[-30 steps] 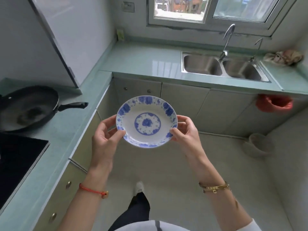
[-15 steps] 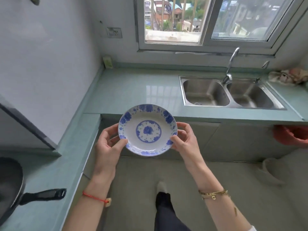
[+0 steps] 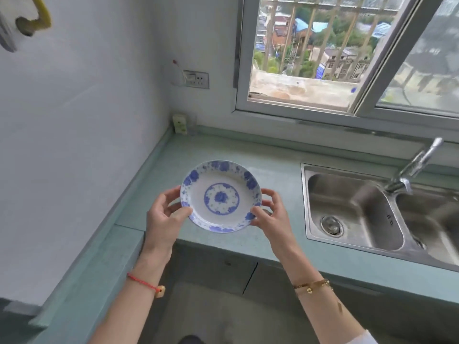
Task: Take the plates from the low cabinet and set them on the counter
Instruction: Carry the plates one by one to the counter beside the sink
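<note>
Nearly down: plate [image 3: 221,196] held over the counter [image 3: 218,147], left of the sink [image 3: 352,209]

Now, the fingers [image 3: 171,194] of the left hand [image 3: 162,219] curl behind the plate's rim on the side away from the sink, with the thumb pressed on top. The right hand [image 3: 272,217] mirrors this on the rim nearer the sink, thumb on the upper edge and fingers spread behind. Both hands pinch the plate, and neither is free.

The plate is white with blue flowers; it hangs face-up, tipped a little toward the person, above the counter's front edge, left of the sink and apart from it. It looks clear of the surface, though contact underneath cannot be ruled out.

The step in hand appears to be the set-down. To do it well:
- Level the plate first.
- Carry it a little further back from the front edge, so that its whole foot lands on bare counter left of the sink.
- Lower it slowly, and let the fingers underneath slide out sideways as the foot meets the surface.
- Keep the thumbs on until it sits flat.
- Stay off the sink's raised steel rim, where the plate would likely rock.
- Choose a spot that leaves room on that stretch for the other plates.
</note>
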Demonstrator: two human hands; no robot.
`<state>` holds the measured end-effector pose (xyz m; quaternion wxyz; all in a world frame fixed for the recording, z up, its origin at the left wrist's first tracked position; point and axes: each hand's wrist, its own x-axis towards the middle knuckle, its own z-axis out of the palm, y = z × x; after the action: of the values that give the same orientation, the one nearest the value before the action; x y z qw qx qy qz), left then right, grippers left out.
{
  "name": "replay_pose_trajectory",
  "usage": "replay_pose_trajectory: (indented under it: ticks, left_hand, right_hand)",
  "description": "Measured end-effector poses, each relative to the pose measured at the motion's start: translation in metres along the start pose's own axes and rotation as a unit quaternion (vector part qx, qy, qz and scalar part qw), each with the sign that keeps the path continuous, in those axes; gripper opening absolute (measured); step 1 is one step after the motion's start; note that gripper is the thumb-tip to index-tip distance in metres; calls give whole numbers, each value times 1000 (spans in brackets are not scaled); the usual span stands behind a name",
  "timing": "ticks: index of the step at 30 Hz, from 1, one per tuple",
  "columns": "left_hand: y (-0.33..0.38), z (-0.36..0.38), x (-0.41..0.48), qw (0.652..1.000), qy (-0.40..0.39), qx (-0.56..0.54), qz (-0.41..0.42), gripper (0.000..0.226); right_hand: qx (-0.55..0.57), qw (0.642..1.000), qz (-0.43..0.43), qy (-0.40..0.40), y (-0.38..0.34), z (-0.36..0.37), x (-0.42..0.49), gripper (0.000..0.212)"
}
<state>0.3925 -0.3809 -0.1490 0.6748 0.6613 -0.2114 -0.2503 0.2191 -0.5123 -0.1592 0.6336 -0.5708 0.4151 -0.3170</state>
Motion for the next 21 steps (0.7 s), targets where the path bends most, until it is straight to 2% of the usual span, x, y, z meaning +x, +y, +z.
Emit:
replay_pose_trajectory:
  ticks: [10, 21]
  left_hand:
    - [-41, 25, 169, 998, 1, 23, -59, 46]
    - [-114, 51, 364, 987, -24, 73, -139, 51]
  right_hand:
    - [-64, 997, 31, 10, 8, 45, 163, 40]
    - [-151, 983, 84, 59, 61, 104, 348, 47]
